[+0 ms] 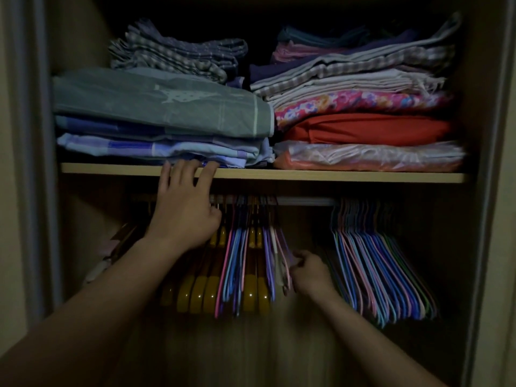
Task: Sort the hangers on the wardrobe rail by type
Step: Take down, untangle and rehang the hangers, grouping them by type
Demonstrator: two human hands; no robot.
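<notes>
Both forearms reach up into a dim wardrobe from the lower edge of the view.

Right hand: low, beneath the rail, between the two hanger bunches. Its fingers are curled and pinch the lower end of a pale pink thin hanger at the right edge of the middle bunch. The hanger tilts out to the right from its neighbours.

Left hand: higher up. Fingers straight and spread, tips lying on the front edge of the shelf, touching the lowest folded cloth. The thumb points right, toward the hanger hooks; whether it touches them cannot be told. It grasps nothing.

Rail: pale bar just under the shelf, bare in a stretch between the bunches.

Middle bunch: mixed. Thick amber wooden hangers hang interleaved with thin coated ones in pink, blue and purple.

Right bunch: thin coated hangers only, pink, blue, green and purple, packed close, well apart from the middle bunch.

Far left, behind the left wrist: some darker hangers, too dim to tell their type.

On the shelf: left stack of folded linens, grey-green over blue checks. Behind it, checked cloths. Right stack: pale and checked sheets above, floral pink, red, then a plastic-wrapped bundle at the bottom.
</notes>
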